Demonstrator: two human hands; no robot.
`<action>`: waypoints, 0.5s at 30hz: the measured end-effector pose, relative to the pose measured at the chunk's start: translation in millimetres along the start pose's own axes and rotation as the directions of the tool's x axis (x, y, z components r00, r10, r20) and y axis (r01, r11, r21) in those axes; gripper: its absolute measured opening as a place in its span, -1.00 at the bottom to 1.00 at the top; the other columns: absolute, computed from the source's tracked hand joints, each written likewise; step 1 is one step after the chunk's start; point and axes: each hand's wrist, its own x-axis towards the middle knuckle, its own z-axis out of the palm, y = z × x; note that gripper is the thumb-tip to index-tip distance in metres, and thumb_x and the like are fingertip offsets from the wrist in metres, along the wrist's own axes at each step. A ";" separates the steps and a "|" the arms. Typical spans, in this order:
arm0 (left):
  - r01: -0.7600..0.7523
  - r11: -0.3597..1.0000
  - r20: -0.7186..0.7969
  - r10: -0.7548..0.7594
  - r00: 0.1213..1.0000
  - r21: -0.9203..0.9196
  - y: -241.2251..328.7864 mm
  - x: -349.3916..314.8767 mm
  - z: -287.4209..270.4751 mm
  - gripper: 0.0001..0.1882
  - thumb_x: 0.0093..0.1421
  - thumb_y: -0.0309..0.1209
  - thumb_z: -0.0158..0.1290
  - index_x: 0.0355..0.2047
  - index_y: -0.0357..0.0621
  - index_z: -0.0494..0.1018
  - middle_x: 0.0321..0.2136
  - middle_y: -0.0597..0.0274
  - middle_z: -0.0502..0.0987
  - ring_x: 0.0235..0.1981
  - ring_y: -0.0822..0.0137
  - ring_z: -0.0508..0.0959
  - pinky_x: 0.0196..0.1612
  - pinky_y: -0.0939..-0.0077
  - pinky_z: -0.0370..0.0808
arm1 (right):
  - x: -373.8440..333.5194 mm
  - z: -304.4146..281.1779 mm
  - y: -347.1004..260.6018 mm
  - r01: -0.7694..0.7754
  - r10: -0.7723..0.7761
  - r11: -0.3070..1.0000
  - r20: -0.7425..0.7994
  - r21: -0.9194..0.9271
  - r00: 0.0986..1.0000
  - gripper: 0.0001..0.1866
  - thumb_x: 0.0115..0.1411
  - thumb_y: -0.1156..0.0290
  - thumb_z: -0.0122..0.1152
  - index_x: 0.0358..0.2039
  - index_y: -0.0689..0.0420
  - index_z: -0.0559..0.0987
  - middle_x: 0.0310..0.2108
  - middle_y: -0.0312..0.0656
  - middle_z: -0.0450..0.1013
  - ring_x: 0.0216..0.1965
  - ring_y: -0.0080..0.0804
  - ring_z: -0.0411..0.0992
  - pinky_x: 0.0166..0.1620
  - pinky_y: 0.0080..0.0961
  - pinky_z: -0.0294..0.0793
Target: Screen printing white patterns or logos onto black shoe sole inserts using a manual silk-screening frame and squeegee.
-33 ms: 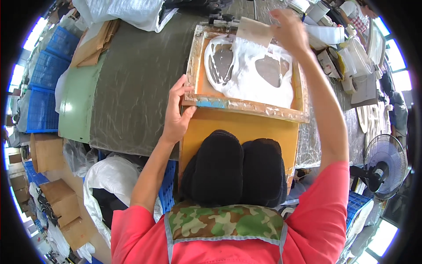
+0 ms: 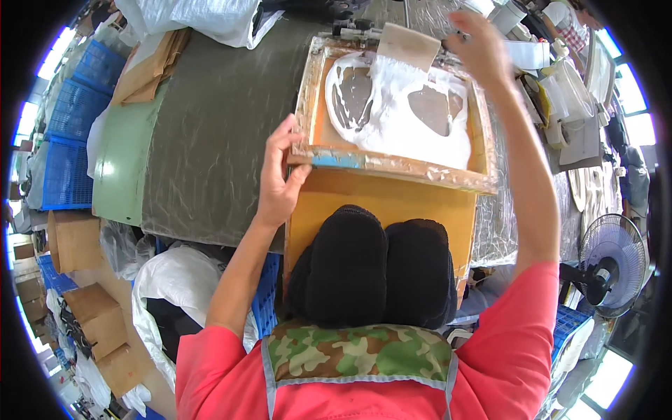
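Note:
A wooden screen-printing frame [image 2: 392, 170] with worn, taped edges lies in front of me, tilted slightly. Thick white ink [image 2: 399, 115] spreads across its mesh, leaving two grey patches showing. At the far side a beige flat squeegee [image 2: 408, 47] leans in the ink, standing by itself. My left hand [image 2: 281, 175] grips the frame's near left corner, thumb below and fingers along the side. Slightly blurred, my right hand [image 2: 483, 52] hovers right of the squeegee, fingers apart and holding nothing. Two stacks of black fabric pieces [image 2: 348, 269] with rounded ends rest on the yellow board [image 2: 322, 199] nearest me.
A long grey table [image 2: 210, 140] extends left, with brown paper [image 2: 150, 73] and a white bag [image 2: 199, 21] on it. Tubs and tape rolls [image 2: 567, 94] crowd the right side. A fan [image 2: 612, 262] stands at right; blue crates [image 2: 70, 168] are stacked at left.
My right hand has moved right, away from the squeegee's edge. The frame's near side has shifted slightly up and right, with my left hand still on its corner.

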 end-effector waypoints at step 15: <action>-0.204 0.947 -0.164 0.166 0.972 -0.248 64.3 101.9 -4.8 -0.57 0.36 -0.26 -0.22 0.15 -0.24 0.25 0.14 0.07 0.33 0.20 0.30 0.27 0.26 0.35 0.14 | -189.5 1.8 74.0 -0.608 0.474 0.613 0.381 0.504 0.794 -0.76 0.03 0.47 0.21 -0.23 0.16 0.63 -0.37 -0.24 0.57 -0.33 -0.57 0.50 -0.19 -0.60 0.45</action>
